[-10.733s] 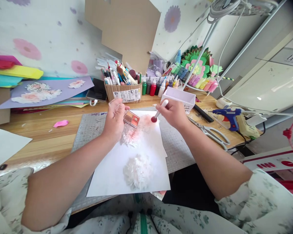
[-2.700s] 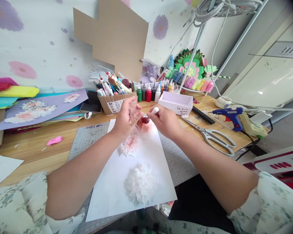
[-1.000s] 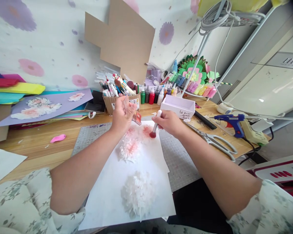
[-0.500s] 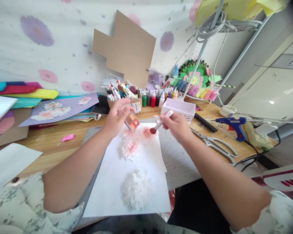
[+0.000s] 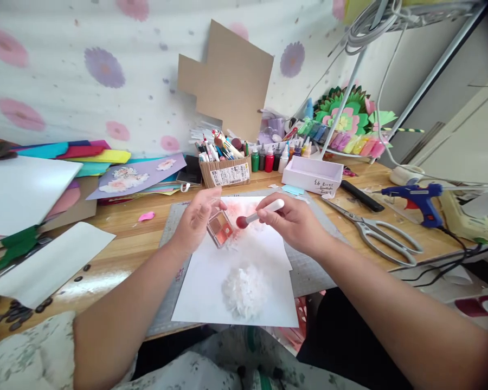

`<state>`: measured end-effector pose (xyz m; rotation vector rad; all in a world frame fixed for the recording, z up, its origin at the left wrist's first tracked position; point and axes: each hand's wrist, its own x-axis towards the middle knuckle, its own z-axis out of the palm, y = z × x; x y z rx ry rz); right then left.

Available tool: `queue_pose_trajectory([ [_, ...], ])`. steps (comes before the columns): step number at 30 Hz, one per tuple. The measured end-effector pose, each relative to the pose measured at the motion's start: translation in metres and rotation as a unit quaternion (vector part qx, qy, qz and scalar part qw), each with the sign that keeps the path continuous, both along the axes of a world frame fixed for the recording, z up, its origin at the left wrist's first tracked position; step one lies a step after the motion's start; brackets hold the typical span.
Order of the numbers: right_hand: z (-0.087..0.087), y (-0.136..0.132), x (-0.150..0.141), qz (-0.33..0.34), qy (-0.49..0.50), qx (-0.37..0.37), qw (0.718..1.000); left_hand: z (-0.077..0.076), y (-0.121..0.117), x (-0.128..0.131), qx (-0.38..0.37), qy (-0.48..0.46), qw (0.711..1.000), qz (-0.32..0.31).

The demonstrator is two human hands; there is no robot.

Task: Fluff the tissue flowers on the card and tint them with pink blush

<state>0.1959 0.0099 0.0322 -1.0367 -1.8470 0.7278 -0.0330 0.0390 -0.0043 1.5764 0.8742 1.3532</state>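
My left hand (image 5: 196, 219) is closed on a small clear palette (image 5: 220, 229) of orange and pink powder, held above a white sheet (image 5: 264, 254). My right hand (image 5: 293, 220) grips a white-handled brush (image 5: 260, 211) whose red tip sits just right of the palette. A white tissue-paper flower (image 5: 244, 281) lies on the sheet nearer to me. A second, pink-tinted flower is mostly hidden behind the palette and my hands. The sheet rests on a grey cutting mat (image 5: 309, 271).
Large scissors (image 5: 380, 238) and a blue glue gun (image 5: 418, 200) lie at right. A cardboard box of pens (image 5: 223, 165), paint bottles (image 5: 268, 160) and a white tray (image 5: 312, 176) stand behind. Coloured paper and white sheets (image 5: 44, 260) cover the left.
The view has swung left and drawn back. The brush tip has moved left, from over the pink stain on the sheet to right beside the palette, which my left hand still holds.
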Motion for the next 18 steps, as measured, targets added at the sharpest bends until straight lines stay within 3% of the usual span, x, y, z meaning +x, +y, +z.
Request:
queue_pose_trajectory([
  [4, -0.001, 0.000, -0.017, 0.017, -0.052, 0.032, 0.998, -0.002, -0.003, 0.002, 0.044, -0.005, 0.999, -0.025],
  [7, -0.003, 0.003, -0.026, 0.024, -0.105, 0.060, 0.992, -0.005, -0.001, -0.001, 0.066, -0.026, 0.997, -0.008],
  [10, -0.001, 0.005, -0.031, -0.018, -0.086, 0.081, 0.993, -0.009, 0.001, -0.003, 0.083, -0.036, 0.996, 0.011],
  [13, 0.003, 0.009, -0.032, -0.011, -0.093, 0.104, 0.990, -0.011, 0.002, -0.004, 0.093, -0.024, 0.995, -0.004],
  [18, 0.007, 0.017, -0.033, -0.051, -0.091, 0.050, 0.993, -0.005, 0.004, -0.007, 0.089, -0.054, 0.994, 0.043],
])
